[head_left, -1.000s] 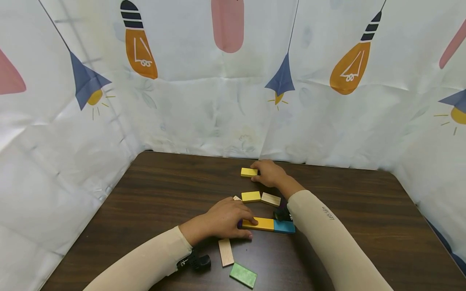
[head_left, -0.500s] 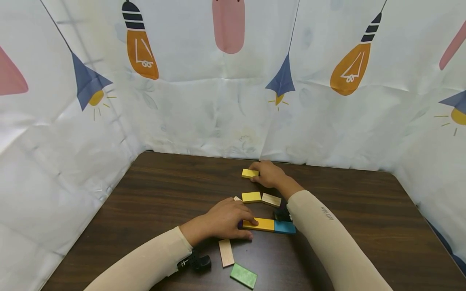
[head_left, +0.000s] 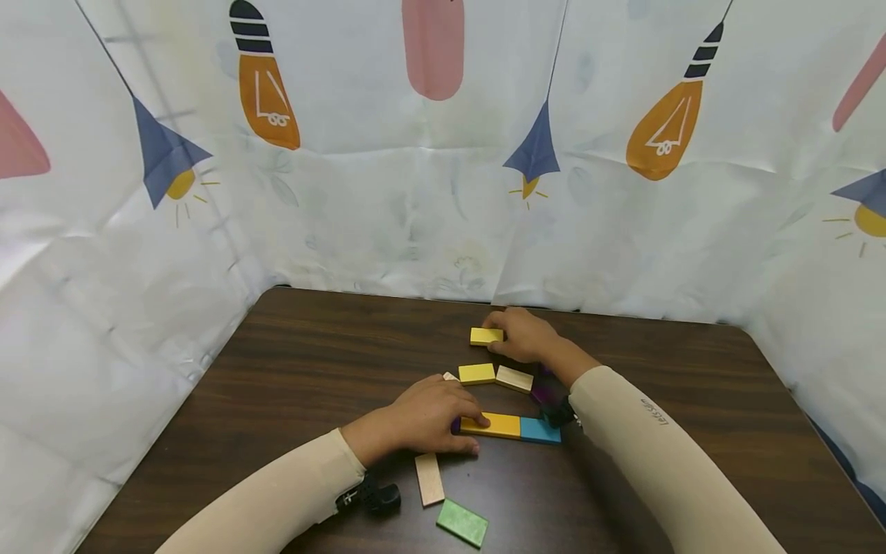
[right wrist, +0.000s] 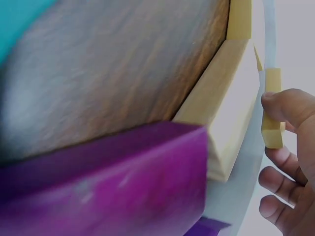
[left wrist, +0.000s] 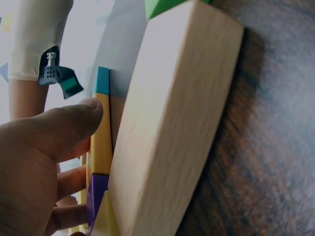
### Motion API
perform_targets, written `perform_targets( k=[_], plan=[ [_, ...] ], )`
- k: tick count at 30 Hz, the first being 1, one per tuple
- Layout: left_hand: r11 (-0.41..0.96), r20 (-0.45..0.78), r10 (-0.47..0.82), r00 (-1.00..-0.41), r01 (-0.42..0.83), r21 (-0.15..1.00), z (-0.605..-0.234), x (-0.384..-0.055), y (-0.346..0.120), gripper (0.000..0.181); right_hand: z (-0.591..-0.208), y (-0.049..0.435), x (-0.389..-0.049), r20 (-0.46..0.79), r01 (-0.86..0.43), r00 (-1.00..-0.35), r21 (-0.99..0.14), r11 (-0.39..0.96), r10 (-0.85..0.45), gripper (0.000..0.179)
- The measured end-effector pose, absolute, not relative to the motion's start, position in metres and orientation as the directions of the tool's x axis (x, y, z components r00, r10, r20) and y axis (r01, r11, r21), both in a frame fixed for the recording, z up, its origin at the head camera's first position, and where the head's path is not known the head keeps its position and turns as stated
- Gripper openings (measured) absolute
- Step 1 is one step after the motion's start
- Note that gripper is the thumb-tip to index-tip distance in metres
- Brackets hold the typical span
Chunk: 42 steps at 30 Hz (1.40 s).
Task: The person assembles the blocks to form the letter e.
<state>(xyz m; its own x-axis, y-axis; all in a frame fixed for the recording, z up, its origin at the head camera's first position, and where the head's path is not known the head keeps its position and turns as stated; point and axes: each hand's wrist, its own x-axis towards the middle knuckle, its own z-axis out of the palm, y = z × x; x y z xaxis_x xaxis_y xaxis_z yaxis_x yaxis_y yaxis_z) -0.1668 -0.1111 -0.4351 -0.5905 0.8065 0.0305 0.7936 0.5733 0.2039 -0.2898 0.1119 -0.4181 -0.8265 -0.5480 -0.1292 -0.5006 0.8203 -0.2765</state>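
At the far side of the table, my right hand pinches a yellow wooden block between thumb and fingers; the right wrist view shows the same yellow block. My left hand rests at the left end of an orange block, a fingertip on its top and the thumb just in front. A blue block lies end to end with the orange one. Past its left end a purple block shows, mostly hidden by the left hand in the head view.
Behind the orange block lie another yellow block and a plain wooden block. A magenta-purple block sits beneath the right wrist. Nearer are a plain wooden block and a green block. A printed curtain hangs behind the table.
My right hand has moved slightly to the right and nearer, bringing the pinched yellow block with it. The left hand has stayed in place on the orange block.
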Motion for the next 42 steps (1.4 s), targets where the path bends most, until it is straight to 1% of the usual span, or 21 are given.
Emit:
perform_targets(
  k=[6,15,21,26,35,42],
  plan=[
    [0.579,0.026,0.803,-0.595,0.791,0.198,-0.436,-0.167,-0.112,0.035,-0.417,0.122,-0.283,-0.097,-0.538,-0.809,-0.273,0.797,-0.58,0.038],
    [0.584,0.017,0.801,-0.599,0.786,0.203,-0.435,-0.167,-0.111,0.035,-0.41,0.141,-0.269,-0.072,-0.542,-0.813,-0.273,0.795,-0.578,0.04],
    [0.585,0.017,0.801,-0.598,0.788,0.191,-0.435,-0.167,-0.111,0.036,-0.407,0.154,-0.26,-0.048,-0.555,-0.806,-0.285,0.782,-0.59,0.04],
    [0.582,0.021,0.803,-0.595,0.792,0.185,-0.436,-0.168,-0.11,0.036,-0.408,0.163,-0.255,-0.019,-0.575,-0.799,-0.271,0.772,-0.601,0.04],
    [0.577,0.03,0.806,-0.591,0.796,0.183,-0.436,-0.167,-0.111,0.036,-0.408,0.168,-0.236,0.012,-0.587,-0.796,-0.258,0.767,-0.605,0.039],
    [0.572,0.036,0.809,-0.587,0.8,0.182,-0.435,-0.167,-0.111,0.036,-0.408,0.167,-0.219,0.025,-0.601,-0.786,-0.269,0.753,-0.618,0.039]
  ],
)
